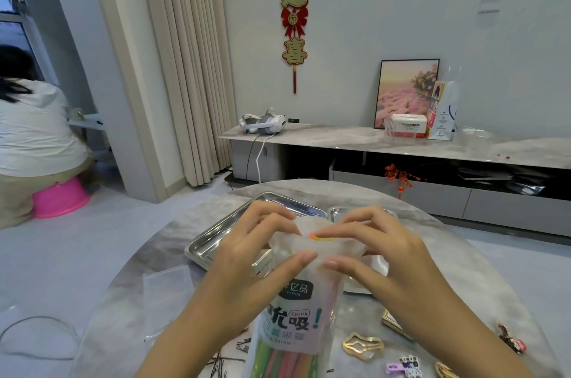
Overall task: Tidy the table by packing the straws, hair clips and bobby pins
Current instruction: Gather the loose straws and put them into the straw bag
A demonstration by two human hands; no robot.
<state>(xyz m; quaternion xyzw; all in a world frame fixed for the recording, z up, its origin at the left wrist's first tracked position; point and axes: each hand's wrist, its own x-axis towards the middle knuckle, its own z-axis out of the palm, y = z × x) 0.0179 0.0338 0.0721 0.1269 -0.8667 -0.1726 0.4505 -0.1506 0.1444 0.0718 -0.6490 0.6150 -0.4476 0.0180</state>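
Head view, looking down over the counter: holds the straw bag upright at centre, pinching its crumpled mouth with left hand and right hand alike, fingers curled narrow on the plastic. Shows coloured straws already inside, reaching up near the opening. Looks like the closing step.

Could trap a straw end in the seal and leave the mouth gaping. Could tip the bag on a slipped pinch and spill straws onto the bobby pins scattered loose just beside its base.

Behind the hands, a steel tray, with a second partly hidden. To the right, not yet packed: a gold hair clip, small patterned clips. To the left, well apart: clear pouches lying flat. Leaves little free room around the base, so calls for a careful set-down clear of the pins.
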